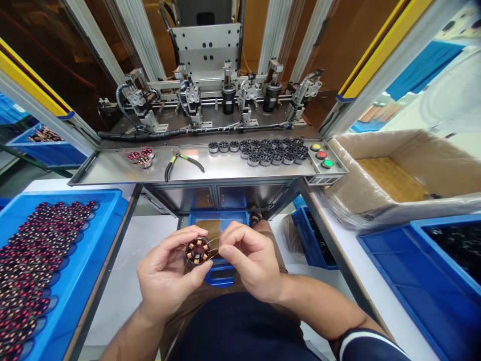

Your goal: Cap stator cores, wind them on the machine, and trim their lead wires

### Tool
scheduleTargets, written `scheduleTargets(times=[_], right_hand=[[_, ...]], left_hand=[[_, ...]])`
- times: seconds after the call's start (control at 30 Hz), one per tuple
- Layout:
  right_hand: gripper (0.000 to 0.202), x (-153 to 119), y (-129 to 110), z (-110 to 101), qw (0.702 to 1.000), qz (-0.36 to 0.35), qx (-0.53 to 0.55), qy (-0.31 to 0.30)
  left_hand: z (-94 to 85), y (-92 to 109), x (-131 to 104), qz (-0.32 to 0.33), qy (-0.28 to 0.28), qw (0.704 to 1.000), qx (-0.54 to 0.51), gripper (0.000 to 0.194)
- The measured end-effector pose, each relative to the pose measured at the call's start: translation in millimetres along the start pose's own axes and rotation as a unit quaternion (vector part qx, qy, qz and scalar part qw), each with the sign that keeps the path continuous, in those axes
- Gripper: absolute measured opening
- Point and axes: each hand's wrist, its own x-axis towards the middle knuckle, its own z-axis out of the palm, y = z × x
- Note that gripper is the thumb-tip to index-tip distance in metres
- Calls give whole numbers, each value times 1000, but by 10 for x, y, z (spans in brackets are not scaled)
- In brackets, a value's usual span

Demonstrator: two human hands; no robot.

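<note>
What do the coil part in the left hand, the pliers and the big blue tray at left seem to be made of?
Coil part: shiny copper-coloured windings, likely copper wire; its dark frame could be plastic.
Pliers: probably metal by the greyish head; black-and-green handles look plastic or rubber.
Tray: smooth, glossy, blue, probably moulded plastic.

3 wound stators (145, 161) on steel tray (229, 171), 1 pliers (176, 159) too, 3 push buttons (321, 156) at its right end, 1 handheld stator (197, 250) in front, 1 carton (439, 150) right of it

Left fingers (196, 276) hold a copper-wound ring (199, 243); right fingers (233, 254) pinch thin wires (214, 255).
</note>
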Motion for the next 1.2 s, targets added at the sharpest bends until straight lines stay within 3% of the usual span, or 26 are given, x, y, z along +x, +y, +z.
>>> scheduleTargets(times=[0.17,0.4,0.63,0.8,0.93,1.1,1.2], right_hand=[[16,22,-3,-14,1000,4,10,-26],[16,55,-24,-74,996,-66,-50,-16],[15,109,-36,-229,972,-175,-141,-75],[13,164,-69,-211,948,-247,-171,-101],[14,81,-94,-148,951,-245,-169,-79],[16,-61,-83,-55,954,-251,-155,-49],[18,-34,-56,-76,951,-269,-137,-60]], left_hand=[[1,24,-3,14,-8,1000,20,46],[22,13,-6,20,-12,999,26,51],[15,81,89,-72,-57,992,-90,39],[19,117,99,-82,-65,990,-98,39],[28,98,57,-53,-52,995,-68,39],[68,32,2,42,5,999,5,47],[68,55,6,47,3,999,1,49]])
